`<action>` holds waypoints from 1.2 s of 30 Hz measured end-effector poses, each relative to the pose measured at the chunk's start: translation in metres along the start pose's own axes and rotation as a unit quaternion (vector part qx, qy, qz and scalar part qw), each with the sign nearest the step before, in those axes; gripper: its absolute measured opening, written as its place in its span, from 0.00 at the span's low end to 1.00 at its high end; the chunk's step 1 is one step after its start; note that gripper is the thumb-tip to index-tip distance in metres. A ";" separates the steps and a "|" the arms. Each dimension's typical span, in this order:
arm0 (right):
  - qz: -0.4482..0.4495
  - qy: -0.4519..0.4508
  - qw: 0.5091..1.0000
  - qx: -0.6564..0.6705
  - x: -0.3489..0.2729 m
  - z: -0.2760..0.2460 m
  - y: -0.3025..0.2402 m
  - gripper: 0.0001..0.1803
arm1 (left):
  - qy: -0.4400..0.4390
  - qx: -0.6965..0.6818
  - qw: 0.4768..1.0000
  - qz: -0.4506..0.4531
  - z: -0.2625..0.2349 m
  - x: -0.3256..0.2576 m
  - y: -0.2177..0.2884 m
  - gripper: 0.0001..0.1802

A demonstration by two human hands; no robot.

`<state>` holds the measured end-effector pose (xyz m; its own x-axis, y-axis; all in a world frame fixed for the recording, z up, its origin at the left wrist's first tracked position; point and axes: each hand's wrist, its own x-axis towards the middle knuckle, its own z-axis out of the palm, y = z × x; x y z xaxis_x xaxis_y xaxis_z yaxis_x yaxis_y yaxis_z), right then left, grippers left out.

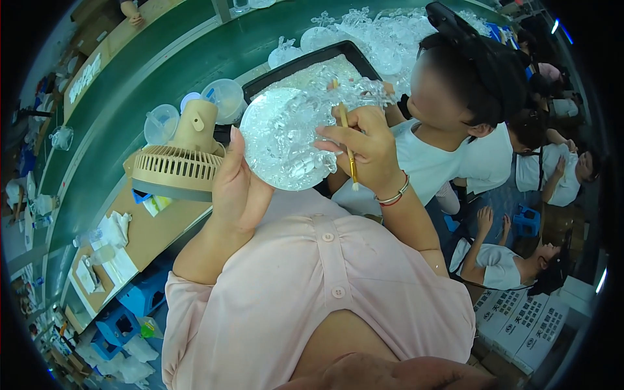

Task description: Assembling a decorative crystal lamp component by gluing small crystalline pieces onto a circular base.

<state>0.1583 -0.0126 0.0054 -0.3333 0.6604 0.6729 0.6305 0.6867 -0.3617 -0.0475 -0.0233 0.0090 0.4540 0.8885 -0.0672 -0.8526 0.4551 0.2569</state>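
My left hand [239, 188] is closed around the left edge of a clear plastic ornament [289, 146] with a round, disc-like base and lumpy, sparkling relief. The ornament is tilted up in front of my chest. My right hand [370, 146] pinches a thin paintbrush [351, 162] with a yellowish handle, its pale bristles pointing down toward me. The fingertips of that hand are at the ornament's right edge; whether they press on it I cannot tell. Just beyond the ornament lies a black tray [354, 53] holding clear granular material, partly hidden by it.
A beige fan [179, 162] stands left of my left hand, with clear plastic tubs [224, 101] behind it. Clear ornaments [383, 45] heap up on the green conveyor [244, 36]. A co-worker in a white shirt [429, 156] sits close on my right. Blue stools [120, 325] stand lower left.
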 end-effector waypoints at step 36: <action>0.023 -0.005 1.000 0.004 -0.006 0.007 -0.009 0.13 | 0.054 0.035 0.998 0.003 -0.009 0.005 -0.005 0.27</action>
<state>0.1494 -0.0205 0.0001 -0.3106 0.6950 0.6484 0.6402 0.6572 -0.3978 -0.0432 -0.0207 -0.0012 0.4153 0.8940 -0.1681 -0.8335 0.4480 0.3235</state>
